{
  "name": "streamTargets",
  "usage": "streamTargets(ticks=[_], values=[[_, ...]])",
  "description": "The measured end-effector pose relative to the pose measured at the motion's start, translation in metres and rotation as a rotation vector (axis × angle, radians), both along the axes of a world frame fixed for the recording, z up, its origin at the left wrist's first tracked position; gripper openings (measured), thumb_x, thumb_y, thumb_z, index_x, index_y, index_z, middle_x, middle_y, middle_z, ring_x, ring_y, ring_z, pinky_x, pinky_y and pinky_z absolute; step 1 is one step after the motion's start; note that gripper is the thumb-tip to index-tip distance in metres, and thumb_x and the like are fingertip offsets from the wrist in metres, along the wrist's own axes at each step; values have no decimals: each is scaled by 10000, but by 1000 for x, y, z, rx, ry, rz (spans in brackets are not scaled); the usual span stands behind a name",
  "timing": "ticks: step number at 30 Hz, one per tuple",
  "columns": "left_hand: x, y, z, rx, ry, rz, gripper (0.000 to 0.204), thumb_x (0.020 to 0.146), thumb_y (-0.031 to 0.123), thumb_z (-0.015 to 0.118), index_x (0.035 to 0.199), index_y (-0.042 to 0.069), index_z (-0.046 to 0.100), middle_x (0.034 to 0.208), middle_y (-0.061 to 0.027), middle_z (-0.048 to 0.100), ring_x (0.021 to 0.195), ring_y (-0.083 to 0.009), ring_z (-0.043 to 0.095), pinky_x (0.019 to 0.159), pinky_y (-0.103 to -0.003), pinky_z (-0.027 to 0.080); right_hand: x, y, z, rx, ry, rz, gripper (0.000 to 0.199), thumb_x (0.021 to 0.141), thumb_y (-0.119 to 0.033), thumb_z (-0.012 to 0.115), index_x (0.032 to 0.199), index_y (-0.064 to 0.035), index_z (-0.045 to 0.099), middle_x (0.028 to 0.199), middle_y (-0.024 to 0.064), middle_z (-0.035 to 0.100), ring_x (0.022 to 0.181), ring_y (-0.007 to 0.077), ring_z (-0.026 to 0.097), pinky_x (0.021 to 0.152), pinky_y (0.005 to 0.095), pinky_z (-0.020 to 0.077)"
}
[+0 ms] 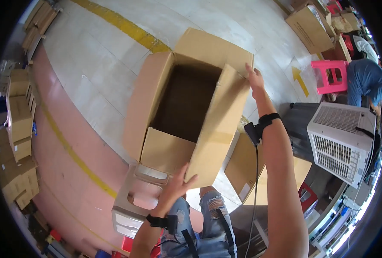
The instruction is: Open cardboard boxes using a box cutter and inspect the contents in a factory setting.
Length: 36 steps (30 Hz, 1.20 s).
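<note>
An open cardboard box (225, 129) stands in front of me, its flaps spread outward and its inside dark, with no contents that I can make out. My left hand (174, 191) is at the near corner of the right-hand flap, thumb and forefinger on either side of its edge. At the far corner of the same flap, my right hand (255, 81) grips the edge, fingertips up. Black straps with small devices circle both wrists. A light-coloured plastic stool (128, 193) sits under the near left part of the box.
A closed cardboard carton (244, 172) lies right of my legs. Farther right are a white air cooler (339, 137), a pink stool (330, 75) and a bending person in blue (365, 81). Stacked cartons (21, 116) line the left side. Yellow lines (126, 23) mark the floor.
</note>
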State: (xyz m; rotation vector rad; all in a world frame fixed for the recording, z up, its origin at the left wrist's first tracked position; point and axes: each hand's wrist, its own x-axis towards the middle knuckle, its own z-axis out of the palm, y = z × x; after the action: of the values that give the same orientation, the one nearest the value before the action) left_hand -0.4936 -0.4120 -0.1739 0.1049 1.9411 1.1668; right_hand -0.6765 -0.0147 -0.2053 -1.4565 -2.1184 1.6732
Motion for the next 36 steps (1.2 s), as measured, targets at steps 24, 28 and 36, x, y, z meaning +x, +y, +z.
streamTargets(ticks=[24, 28, 36], values=[[52, -1, -5, -200, 105, 133, 773, 738, 312, 697, 1324, 15, 289, 1337, -226, 338, 1252, -360, 327, 1022, -421, 301, 41, -52, 22, -51, -644, 1540, 599, 762, -493, 568, 1206, -96, 512, 1035, 90, 638, 1143, 246, 476, 957, 364, 368], [40, -26, -5, -214, 274, 166, 709, 781, 299, 659, 1316, 1, 302, 1328, -229, 334, 1218, -359, 359, 1023, -404, 287, 121, -132, -32, 390, -701, 1541, 651, 762, -473, 564, 1278, -97, 439, 1288, 144, 459, 1267, 348, 315, 1039, 422, 287], [-78, -118, -65, 146, -462, 1131, 453, 862, 249, 554, 1229, 19, 420, 1123, -99, 507, 1100, -211, 444, 988, -368, 318, 146, -140, 85, 519, 55, 776, 460, 762, -157, 590, 1197, -51, 481, 1238, 176, 471, 1156, 370, 433, 946, 432, 375]])
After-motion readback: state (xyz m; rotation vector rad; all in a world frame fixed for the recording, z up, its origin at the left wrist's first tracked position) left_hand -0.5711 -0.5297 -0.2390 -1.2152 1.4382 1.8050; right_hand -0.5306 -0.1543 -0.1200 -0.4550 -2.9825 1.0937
